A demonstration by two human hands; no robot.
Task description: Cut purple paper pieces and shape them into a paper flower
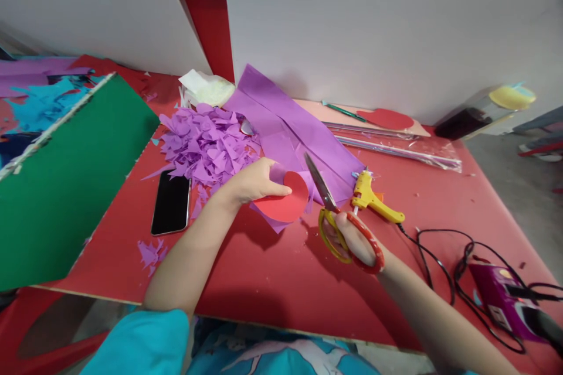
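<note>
Two hands at work over one red table (272, 281), items listed by size. Green board (65, 187): lies tilted over the table's left edge. White panels (373, 23): upright behind the table. Purple paper sheet (290, 123): creased, spread at table centre. Heap of purple offcuts (206, 143): just left of the sheet. Black phone (171, 203): face up, near the heap's lower edge. Yellow glue gun (373, 199): lying just right of the scissors, black cable trailing right. Scissors (338, 217): red and yellow handles, blades parted, tip pointing up-left beside the disc. Red paper disc (285, 202): round-edged, raised above the sheet's lower corner. Left hand (253, 181): pinches the disc's left edge, thumb on top. Right hand (356, 240): fingers through the scissor loops, grasping them.
</note>
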